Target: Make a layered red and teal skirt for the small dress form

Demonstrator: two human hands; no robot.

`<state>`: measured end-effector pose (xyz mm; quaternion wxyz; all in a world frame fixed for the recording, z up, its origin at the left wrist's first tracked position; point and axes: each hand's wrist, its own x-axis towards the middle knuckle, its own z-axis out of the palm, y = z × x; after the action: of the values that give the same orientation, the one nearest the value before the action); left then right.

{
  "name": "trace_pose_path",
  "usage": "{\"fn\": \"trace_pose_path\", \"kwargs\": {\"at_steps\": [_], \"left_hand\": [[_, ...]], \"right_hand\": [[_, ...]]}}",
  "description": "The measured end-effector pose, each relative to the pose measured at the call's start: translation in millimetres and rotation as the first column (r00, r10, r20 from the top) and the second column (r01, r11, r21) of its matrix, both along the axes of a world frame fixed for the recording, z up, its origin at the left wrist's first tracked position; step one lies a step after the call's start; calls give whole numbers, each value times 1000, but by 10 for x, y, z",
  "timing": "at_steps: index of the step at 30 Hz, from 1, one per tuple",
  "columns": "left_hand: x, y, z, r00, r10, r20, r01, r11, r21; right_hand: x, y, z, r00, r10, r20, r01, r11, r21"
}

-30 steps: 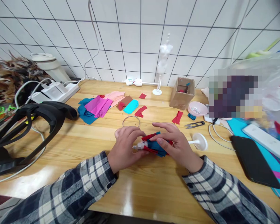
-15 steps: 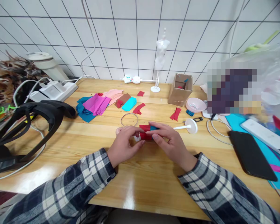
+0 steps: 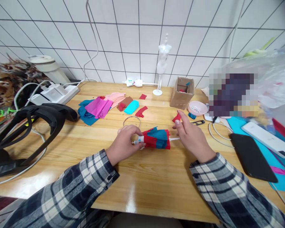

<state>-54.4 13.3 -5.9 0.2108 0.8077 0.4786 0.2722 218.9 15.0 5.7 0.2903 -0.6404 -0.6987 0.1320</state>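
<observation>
A small white mannequin lies on its side, wrapped in a red and blue crepe-paper skirt (image 3: 160,138). My left hand (image 3: 125,142) pinches its white upper body between thumb and fingers. From the skirt's hem a white stand rod (image 3: 174,139) runs right and disappears under my right hand (image 3: 194,137), which hides the round base. That hand has its index finger and thumb apart and stretched out. Its fingertips are beside a red paper scrap (image 3: 176,117), partly covering it; I cannot make out any contact.
Behind are a standing mannequin (image 3: 162,60), a second one lying down (image 3: 134,82), a cardboard box (image 3: 182,93) and a pink bowl (image 3: 198,108). Coloured paper (image 3: 99,107) and a wire ring (image 3: 131,121) lie mid-table. A black headset (image 3: 49,126) is left, a phone (image 3: 251,155) right.
My right hand has come off the crepe-paper skirt and moved right, towards the red scrap. The skirt now shows spread out. My left hand keeps its hold on the mannequin.
</observation>
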Motion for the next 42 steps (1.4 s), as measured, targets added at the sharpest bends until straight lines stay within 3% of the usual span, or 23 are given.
{"fn": "trace_pose_path", "kwargs": {"at_steps": [2, 4, 6, 9, 16, 26, 42], "left_hand": [[20, -72, 36, 999, -35, -30, 36, 998, 47], [34, -141, 65, 997, -67, -26, 69, 994, 80], [37, -198, 78, 994, -107, 20, 105, 989, 103], [25, -249, 72, 987, -142, 73, 131, 983, 132], [41, -265, 64, 992, -127, 0, 124, 973, 194], [92, -263, 78, 994, -98, 41, 93, 988, 122], [92, -271, 77, 986, -141, 88, 122, 973, 197]], "right_hand": [[-71, -78, 57, 985, 95, -143, -82, 992, 97], [-197, -181, 113, 933, 267, -242, -219, 954, 206], [-337, -287, 143, 886, 421, -194, -365, 892, 268], [-494, -406, 122, 858, 500, -122, -461, 852, 247], [-574, -472, -10, 910, 414, 5, -401, 879, 258], [-609, -477, -42, 948, 318, 2, -310, 923, 226], [-634, -522, -27, 938, 346, -5, -336, 915, 226]]}}
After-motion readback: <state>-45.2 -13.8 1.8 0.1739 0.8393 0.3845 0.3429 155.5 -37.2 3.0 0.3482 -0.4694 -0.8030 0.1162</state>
